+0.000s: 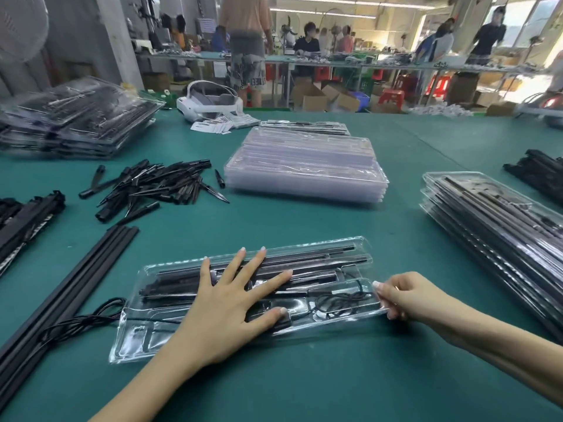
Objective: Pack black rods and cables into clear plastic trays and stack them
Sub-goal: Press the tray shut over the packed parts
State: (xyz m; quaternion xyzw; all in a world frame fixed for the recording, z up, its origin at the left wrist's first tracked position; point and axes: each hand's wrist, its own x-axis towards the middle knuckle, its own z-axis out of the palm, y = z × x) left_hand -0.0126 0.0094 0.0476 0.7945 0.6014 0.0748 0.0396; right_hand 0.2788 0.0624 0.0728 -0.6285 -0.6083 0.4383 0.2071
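left hand (227, 303): flat, fingers spread and straight, pressing down on the tray (146, 339) across its middle. right hand (405, 298): fingers curled, pinching the tray's right end at the rim.

tray: lies on the table (304, 391) directly before the person, clear of every stack. rods (304, 263) are seated in its far channels; a coiled cable (338, 300) sits in the pocket at its right end, just beside the right hand. its near-left compartment appears unfilled, though glare on the plastic makes this uncertain.

orientation: the tray's long axis runs left to right across the view, the right end angled slightly away from the person. the rods lie parallel to that axis.

progress, as judged: this tray looks loaded or nearly so and is being pressed flat or closed; it is not yet stacked. a packed stack (487, 220) stands to the right of the tray, and another (76, 126) far left of it. empty trays (304, 169) are piled beyond the tray, so more packing remains. loose stock confirms this: long rods (76, 287) left of the tray with a loose cable (79, 321) across them, and a heap of spikes (158, 184) beyond and left of it.
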